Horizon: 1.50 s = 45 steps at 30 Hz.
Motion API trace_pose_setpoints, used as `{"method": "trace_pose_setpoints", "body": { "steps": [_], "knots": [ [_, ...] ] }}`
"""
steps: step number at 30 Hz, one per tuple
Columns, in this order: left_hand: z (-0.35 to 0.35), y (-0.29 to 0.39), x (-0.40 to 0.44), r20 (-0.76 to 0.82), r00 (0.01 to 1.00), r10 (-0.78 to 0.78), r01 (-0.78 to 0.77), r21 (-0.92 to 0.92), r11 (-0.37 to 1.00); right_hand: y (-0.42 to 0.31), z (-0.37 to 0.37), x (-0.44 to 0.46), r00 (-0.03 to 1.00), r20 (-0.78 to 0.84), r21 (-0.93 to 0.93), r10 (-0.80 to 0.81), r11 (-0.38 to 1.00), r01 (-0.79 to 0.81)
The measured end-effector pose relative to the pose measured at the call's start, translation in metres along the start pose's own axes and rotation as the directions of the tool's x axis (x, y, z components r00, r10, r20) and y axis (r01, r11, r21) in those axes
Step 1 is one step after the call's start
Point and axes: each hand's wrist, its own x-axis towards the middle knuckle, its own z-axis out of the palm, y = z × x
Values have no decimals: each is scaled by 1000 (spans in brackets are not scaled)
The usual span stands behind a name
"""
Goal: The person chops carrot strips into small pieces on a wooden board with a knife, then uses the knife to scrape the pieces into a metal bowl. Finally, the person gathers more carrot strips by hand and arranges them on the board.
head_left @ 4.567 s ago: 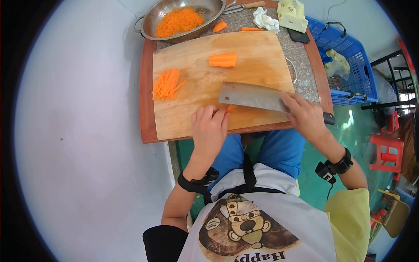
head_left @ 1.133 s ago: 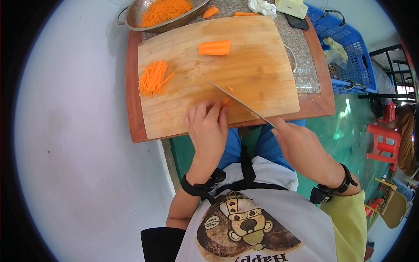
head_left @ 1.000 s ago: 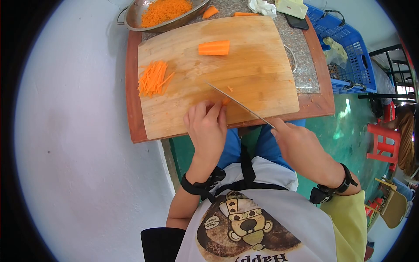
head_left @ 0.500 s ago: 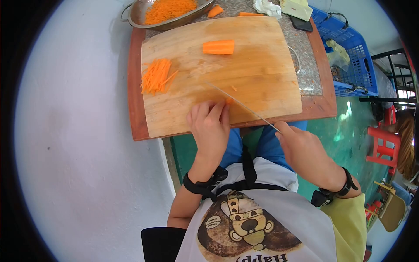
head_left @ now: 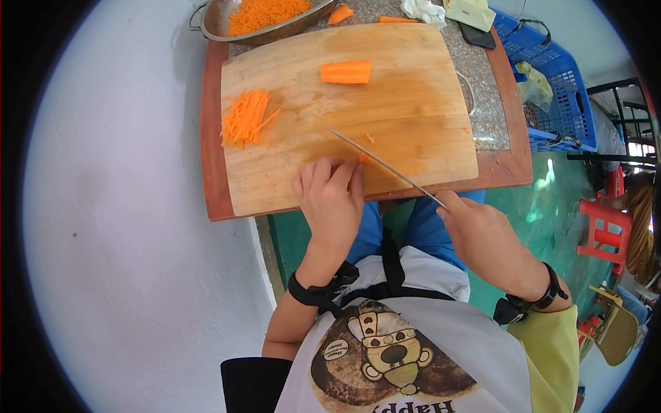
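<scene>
1. The clearest change is the angle of the cleaver (head_left: 385,166): its broad face showed a few seconds ago, and now it is seen nearly edge-on, as a thin slanting line. I read this as a shift from handling or arranging to cutting.

2. The right hand (head_left: 485,230) has its grip closed around the cleaver's handle, which the fingers hide. The blade runs from there up and leftward over the cutting board (head_left: 420,89).

3. The left hand (head_left: 332,196) has its grip narrow, fingers bunched, holding a small carrot piece (head_left: 362,158) near the front edge of the board. Most of that piece is covered, so I cannot tell how much is uncut.

4. The piece sits right beside the blade; whether the edge is touching or already into it cannot be told from above. The fingertips are very near the steel, so a slip here could nick them.

5. A carrot scrap (head_left: 370,138) now shows to the right of the blade; in the oldest view the cleaver covered about that spot.

6. Unchanged on the board are the pile of carrot strips (head_left: 246,118) at the left and the thick carrot chunk (head_left: 345,72) toward the back. By my judgement, the cutting is only partly done.

7. Beyond the board, on the tabletop (head_left: 513,165), the metal bowl (head_left: 279,33) holds finely cut carrot (head_left: 268,15).
</scene>
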Motion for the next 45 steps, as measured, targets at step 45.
{"method": "trace_pose_setpoints", "body": {
  "steps": [45],
  "knots": [
    [1,1,-1,0,1000,0,0,-17,1000,-2,9,12,1000,10,-61,-22,998,22]
  ]
}}
